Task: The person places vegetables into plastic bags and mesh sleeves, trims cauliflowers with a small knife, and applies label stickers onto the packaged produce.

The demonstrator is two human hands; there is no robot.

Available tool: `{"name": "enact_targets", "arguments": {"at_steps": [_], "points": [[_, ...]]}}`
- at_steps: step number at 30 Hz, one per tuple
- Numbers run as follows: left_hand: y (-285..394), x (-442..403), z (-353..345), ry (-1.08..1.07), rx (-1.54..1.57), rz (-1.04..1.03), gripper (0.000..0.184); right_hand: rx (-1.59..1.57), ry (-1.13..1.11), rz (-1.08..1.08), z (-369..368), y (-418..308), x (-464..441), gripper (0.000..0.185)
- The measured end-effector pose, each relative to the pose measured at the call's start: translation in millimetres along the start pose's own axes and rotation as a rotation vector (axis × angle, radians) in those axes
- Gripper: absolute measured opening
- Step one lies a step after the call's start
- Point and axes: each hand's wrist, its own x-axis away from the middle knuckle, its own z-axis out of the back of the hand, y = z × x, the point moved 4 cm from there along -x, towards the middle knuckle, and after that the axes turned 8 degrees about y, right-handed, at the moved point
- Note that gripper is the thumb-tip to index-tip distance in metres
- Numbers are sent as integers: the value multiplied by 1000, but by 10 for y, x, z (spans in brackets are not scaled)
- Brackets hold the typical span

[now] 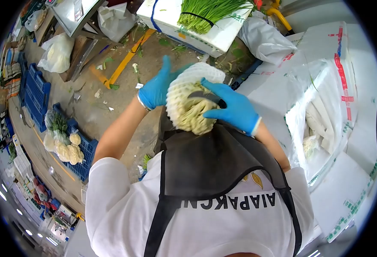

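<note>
Head view: foam net [207, 73] part-wraps a cauliflower [193, 116] — right hand [236, 106] gripping a knife [200, 95], left hand [157, 88] alongside, its grip unclear.

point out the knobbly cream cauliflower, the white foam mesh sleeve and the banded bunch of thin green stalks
Knobbly cream cauliflower [195, 118]: head view, on its florets.
White foam mesh sleeve [189, 78]: head view, on its netted side.
Banded bunch of thin green stalks [214, 11]: head view, on the stalks mid-bunch.
</note>
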Motion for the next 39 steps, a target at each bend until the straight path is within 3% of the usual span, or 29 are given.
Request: {"name": "enact_targets", "arguments": {"at_steps": [2, 4, 6, 9, 10, 11, 12, 13, 14, 15, 17, 19, 21, 22, 25, 29, 32, 34, 35, 36, 38, 39], "points": [[-64, 32, -50, -19, 154, -45, 92, 27, -72, -183, -32, 132, -82, 57], [-203, 40, 30, 161, -409, -316, 87, -257, -292, -533, -25, 408, -123, 57], [-330, 58, 31, 329, -979, -581, 92, -673, -146, -579, -166, 879, -50, 54], [-477, 156, -236, 248, -1225, -708, 94, -1204, -33, -706, -331, 1563, 36, 44], [-477, 151, -320, 268, -1393, -772, 92, -985, -4, -598, -346, 1518, -32, 44], [-477, 146, -406, 294, -1554, -840, 90, -738, -206, -350, -334, 1390, -135, 46], [-433, 79, -421, 312, -1696, -894, 87, -989, -255, -268, -410, 1621, -233, 47], [-385, 13, -432, 328, -1840, -948, 83, -925, -263, -180, -427, 1676, -282, 49], [-290, 6, -347, 351, -1644, -1008, 68, -862, -264, -94, -442, 1728, -331, 50], [-171, -17, -339, 387, -1471, -994, 53, -486, -223, -14, -392, 1517, -412, 51], [85, -21, -386, 409, -1309, -800, 41, 15, -140, 147, -333, 1376, -454, 54], [359, 4, -448, 458, -1258, -748, 29, 262, -59, 323, -343, 1347, -485, 56], [631, 57, -425, 489, -1119, -607, 27, -169, -88, 129, -402, 1368, -531, 59], [725, 91, -405, 467, -1053, -637, 25, -381, -106, 26, -445, 1379, -544, 60], [866, 132, -196, 302, -556, -454, 24, -552, -109, -12, -553, 1378, -612, 59], [975, 414, -81, 311, -446, -424, 22, -554, -130, 32, -739, 1352, -771, 59], [1035, 693, -9, 273, -512, -554, 28, -498, -140, 112, -915, 1328, -926, 58], [1024, 926, -100, 351, -821, -639, 35, -659, -161, 55, -1038, 1184, -1078, 58], [1038, 1019, -124, 395, -975, -677, 39, -972, -182, -138, -1107, 1087, -1142, 58], [1039, 1044, -59, 360, -1097, -730, 60, -1289, -157, -339, -1169, 884, -1208, 59], [1012, 1195, -63, 558, -1587, -1085, 71, -820, -186, -109, -1291, 761, -1392, 58], [992, 1265, -70, 659, -1833, -1258, 77, -838, -231, -30, -1369, 669, -1462, 58]]}}
